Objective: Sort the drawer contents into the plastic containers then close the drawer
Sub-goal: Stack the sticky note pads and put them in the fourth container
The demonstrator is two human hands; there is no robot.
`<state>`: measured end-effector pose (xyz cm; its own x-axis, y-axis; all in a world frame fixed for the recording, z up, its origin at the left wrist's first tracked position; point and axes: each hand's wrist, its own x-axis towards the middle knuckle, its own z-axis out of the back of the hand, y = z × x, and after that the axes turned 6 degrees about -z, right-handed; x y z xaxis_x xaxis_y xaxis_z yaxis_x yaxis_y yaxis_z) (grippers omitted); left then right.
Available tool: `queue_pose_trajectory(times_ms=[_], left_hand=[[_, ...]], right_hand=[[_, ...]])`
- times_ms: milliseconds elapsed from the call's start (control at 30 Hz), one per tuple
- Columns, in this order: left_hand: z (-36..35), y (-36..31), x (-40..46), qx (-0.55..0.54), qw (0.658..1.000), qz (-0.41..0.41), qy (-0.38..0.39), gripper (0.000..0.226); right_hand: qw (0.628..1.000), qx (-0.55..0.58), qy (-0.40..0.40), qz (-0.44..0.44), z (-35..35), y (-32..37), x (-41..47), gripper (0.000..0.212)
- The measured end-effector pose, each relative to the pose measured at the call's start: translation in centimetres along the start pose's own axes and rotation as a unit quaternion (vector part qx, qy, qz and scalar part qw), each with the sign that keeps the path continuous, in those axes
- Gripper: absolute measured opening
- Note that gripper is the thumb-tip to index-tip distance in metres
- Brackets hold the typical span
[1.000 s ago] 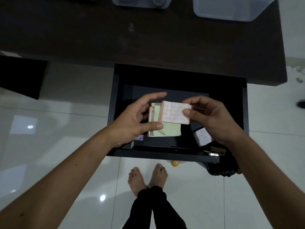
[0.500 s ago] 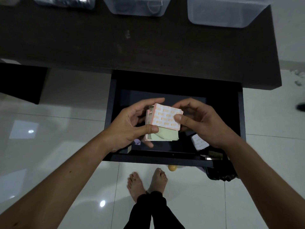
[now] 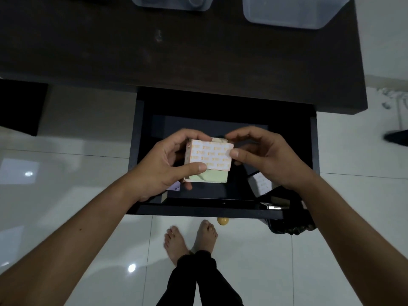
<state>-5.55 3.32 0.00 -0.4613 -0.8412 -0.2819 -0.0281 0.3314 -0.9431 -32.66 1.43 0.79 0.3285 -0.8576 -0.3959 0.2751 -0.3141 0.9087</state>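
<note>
Together, the left hand (image 3: 163, 166) and right hand (image 3: 267, 160) pinch a stack of sticky pads (image 3: 209, 159) by its edges, held above the open drawer (image 3: 134, 151); two plastic containers (image 3: 293, 12) sit on the desk (image 3: 198, 51) beyond.

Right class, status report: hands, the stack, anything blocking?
Left hand and right hand both pinch card stack above open drawer. Containers reachable, nothing blocking.

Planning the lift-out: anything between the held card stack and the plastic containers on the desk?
Nothing visible. Both hands, left hand and right hand, hold the card stack above the open drawer; the desk top before the plastic containers lies bare.
</note>
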Motion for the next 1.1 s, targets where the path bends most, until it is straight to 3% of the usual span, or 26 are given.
queue_pose_trajectory(times_ms=[100, 200, 300, 700, 933, 1100], left_hand=[[0.0, 0.0, 0.1, 0.005, 1.0, 0.004, -0.01, 0.049], [0.0, 0.1, 0.1, -0.001, 1.0, 0.007, -0.018, 0.05], [0.0, 0.3, 0.2, -0.012, 1.0, 0.008, -0.024, 0.051], [-0.1, 0.5, 0.2, -0.001, 1.0, 0.01, -0.006, 0.052], [-0.1, 0.5, 0.3, -0.005, 1.0, 0.013, -0.001, 0.052], [-0.1, 0.6, 0.3, -0.009, 1.0, 0.012, -0.002, 0.05]], right_hand=[[0.988, -0.153, -0.002, -0.033, 3.3, -0.8, -0.6, 0.025], [0.929, -0.359, 0.064, -0.061, 5.0, -1.2, -0.6, 0.027], [0.893, -0.428, 0.103, -0.088, 4.7, -1.3, -0.1, 0.034], [0.871, -0.447, 0.148, -0.144, 4.7, -1.6, 0.1, 0.037], [0.871, -0.448, 0.162, -0.117, 4.8, -1.6, -0.5, 0.028], [0.922, -0.363, 0.127, -0.05, 4.8, -0.3, -1.6, 0.02]])
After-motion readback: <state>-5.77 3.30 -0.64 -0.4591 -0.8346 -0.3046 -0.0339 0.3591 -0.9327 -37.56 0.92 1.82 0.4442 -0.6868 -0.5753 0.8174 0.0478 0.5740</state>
